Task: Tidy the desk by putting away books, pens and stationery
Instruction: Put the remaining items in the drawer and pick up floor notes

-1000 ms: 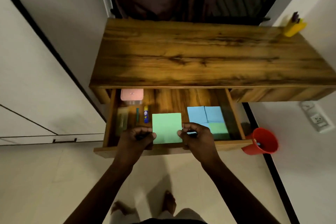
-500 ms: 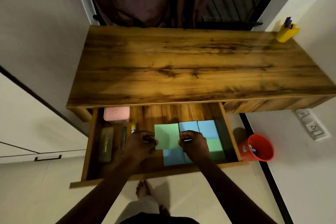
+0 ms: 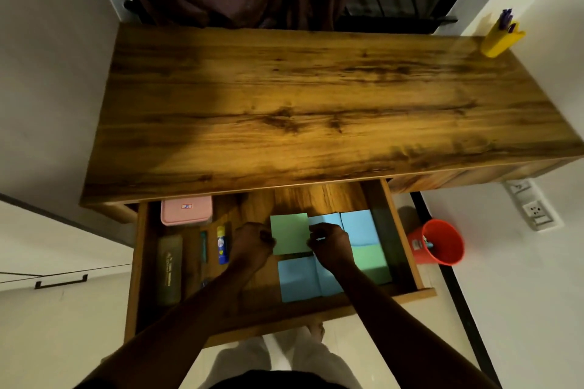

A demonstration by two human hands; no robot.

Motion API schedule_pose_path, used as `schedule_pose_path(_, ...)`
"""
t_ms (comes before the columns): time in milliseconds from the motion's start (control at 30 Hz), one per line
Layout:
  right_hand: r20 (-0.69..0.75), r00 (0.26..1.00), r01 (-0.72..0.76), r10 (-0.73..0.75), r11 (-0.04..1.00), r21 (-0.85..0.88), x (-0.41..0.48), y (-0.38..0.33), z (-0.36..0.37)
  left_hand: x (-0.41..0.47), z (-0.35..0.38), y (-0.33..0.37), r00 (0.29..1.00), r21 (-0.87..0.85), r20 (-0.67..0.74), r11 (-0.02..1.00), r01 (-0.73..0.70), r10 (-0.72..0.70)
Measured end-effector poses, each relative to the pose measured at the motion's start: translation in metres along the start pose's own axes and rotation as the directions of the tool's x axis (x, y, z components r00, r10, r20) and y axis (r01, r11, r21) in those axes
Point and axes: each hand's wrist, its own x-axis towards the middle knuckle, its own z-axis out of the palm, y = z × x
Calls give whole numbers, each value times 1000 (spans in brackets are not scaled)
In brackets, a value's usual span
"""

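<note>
Both my hands hold a green square note pad over the open desk drawer. My left hand pinches its left edge and my right hand pinches its right edge. Under and beside the pad lie blue pads and a green sheet on the drawer floor. In the drawer's left part sit a pink box, a dark pencil case, a teal pen and a glue stick.
The wooden desk top is bare except for a yellow pen holder at its far right corner. A red bin stands on the floor right of the drawer. White walls close in on both sides.
The drawer has come further out and more blue pads show. My hands have carried the green pad from the drawer's front rim deeper into the drawer, over the blue pads.
</note>
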Motion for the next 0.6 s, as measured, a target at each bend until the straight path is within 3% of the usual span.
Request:
schedule_pose_path(233,58,998,43,-37,995,-93,5,13,7,1,14,-5,996,116,10,989,91,-92)
schedule_pose_path(600,109,990,103,-90,987,-125,11,26,2,8,27,-7,995,195,5,977,93,-95)
